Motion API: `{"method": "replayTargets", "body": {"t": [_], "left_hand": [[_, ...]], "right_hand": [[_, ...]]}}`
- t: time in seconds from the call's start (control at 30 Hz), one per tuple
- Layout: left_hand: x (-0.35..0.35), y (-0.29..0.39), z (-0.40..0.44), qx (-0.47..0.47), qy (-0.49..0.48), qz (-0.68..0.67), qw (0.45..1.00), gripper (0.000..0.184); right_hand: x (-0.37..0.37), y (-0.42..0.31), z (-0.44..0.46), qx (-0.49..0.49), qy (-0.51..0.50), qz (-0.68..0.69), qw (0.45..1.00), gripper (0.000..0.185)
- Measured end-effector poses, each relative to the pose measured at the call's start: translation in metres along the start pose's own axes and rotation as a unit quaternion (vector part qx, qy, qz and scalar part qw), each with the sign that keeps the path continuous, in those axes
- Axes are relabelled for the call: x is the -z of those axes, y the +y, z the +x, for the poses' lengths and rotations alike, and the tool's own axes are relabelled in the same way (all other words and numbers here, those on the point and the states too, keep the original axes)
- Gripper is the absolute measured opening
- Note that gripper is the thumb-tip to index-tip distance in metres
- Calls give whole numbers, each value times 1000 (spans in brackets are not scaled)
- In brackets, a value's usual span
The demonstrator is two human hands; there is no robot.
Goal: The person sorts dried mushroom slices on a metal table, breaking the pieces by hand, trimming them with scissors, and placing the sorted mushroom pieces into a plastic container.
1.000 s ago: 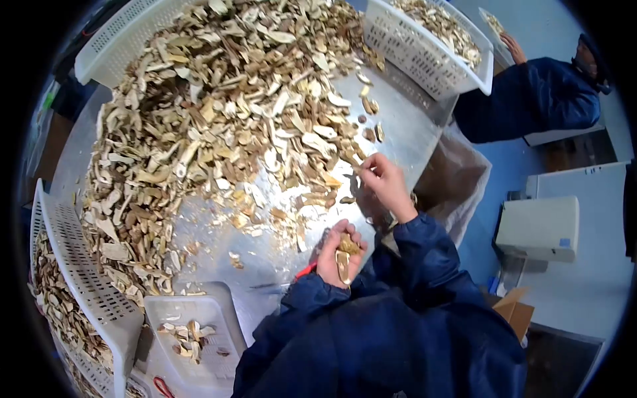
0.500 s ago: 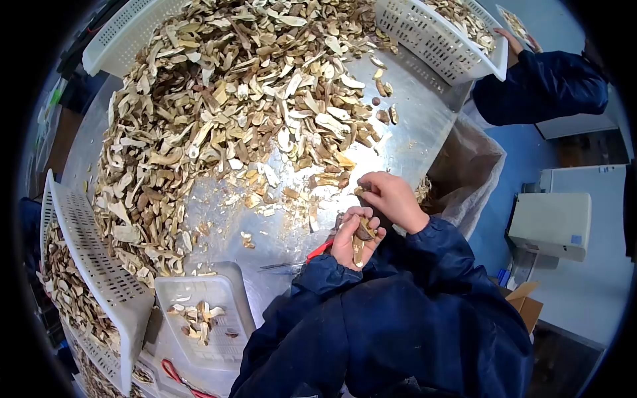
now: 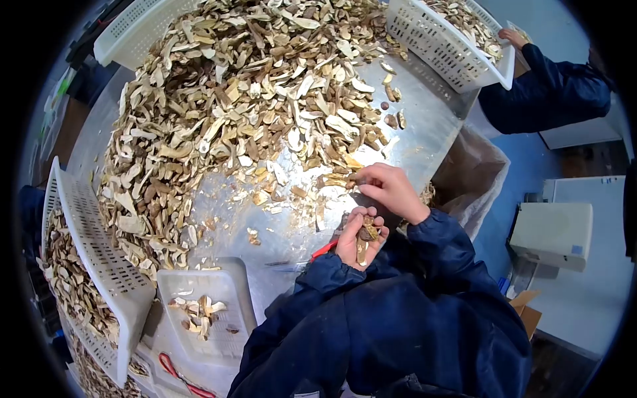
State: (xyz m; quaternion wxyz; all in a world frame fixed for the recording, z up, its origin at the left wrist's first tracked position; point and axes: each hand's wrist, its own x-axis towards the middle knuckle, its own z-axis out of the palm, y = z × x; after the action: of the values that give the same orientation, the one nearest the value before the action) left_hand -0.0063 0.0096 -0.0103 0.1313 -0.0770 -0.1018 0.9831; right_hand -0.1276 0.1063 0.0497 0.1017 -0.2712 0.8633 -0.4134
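Several dried mushroom slices (image 3: 363, 251) rest in my left hand (image 3: 350, 242), its fingers curled round them. My right hand (image 3: 393, 194) is just beyond it, with thumb and forefinger pinched at the near end of a small row of dried mushroom slices (image 3: 332, 180) on the metal table. A slice's brown end shows at those fingertips, partly hidden. Beneath my left hand lies a red-handled tool (image 3: 324, 250), its thin metal end pointing left. The large heap of dried mushroom slices (image 3: 239, 99) spreads over the table ahead.
A shallow white tray (image 3: 244, 292) with a few slices stands at the left front, red-handled scissors (image 3: 182, 377) beside it. White perforated baskets (image 3: 93, 245) stand around the heap. At right, a lined bin (image 3: 488, 166) adjoins the table; a co-worker's sleeve (image 3: 551, 93) is beyond.
My right hand has moved slightly forward to the row of slices, its fingertips now against it. My left hand keeps its slices, turned a little. The whole view has shifted slightly.
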Motion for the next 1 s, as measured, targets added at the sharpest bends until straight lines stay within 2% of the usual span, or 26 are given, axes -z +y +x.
{"method": "replayTargets", "body": {"t": [0.03,0.13,0.2,0.27,0.3,0.33,0.4,0.43,0.53,0.57,0.7,0.77,0.87,0.93,1.0], "left_hand": [[-1,0,0,6,17,-8,1000,9],[5,-1,1,24,-25,-28,999,9],[7,-1,0,22,-15,-36,999,14],[4,-1,0,16,9,-40,999,17],[14,-1,2,11,-21,-43,999,25],[5,-1,2,6,8,-31,999,27],[-12,-1,2,2,62,-9,998,31],[-6,0,3,5,14,-23,1000,36],[-7,-2,-2,-8,28,-8,1000,26],[-3,-2,-3,-5,17,-13,1000,24],[6,1,-1,11,-10,-31,999,16],[4,1,0,14,-10,-34,999,15],[1,1,1,3,0,-31,1000,15],[1,-1,0,-10,9,-32,999,15],[3,-1,1,-11,-1,-36,999,16]], "right_hand": [[-7,-3,0,5,-6,-42,999,18],[-22,-1,2,13,6,-121,993,14],[-10,1,3,-29,1,-41,999,14],[3,5,-7,-135,34,62,988,16],[12,10,-14,-146,39,111,982,19],[23,-4,-20,-187,26,162,968,18],[39,-19,-33,-192,-63,213,956,17],[47,-36,-31,-191,-84,245,947,17],[46,4,-19,-225,76,131,962,19],[43,28,-12,-202,139,75,967,20],[30,35,19,-144,169,-107,969,20],[15,30,29,-71,196,-218,953,19],[7,47,28,-80,170,-240,952,19],[17,33,16,-193,113,16,974,19],[31,22,2,-292,29,240,925,20]]}}
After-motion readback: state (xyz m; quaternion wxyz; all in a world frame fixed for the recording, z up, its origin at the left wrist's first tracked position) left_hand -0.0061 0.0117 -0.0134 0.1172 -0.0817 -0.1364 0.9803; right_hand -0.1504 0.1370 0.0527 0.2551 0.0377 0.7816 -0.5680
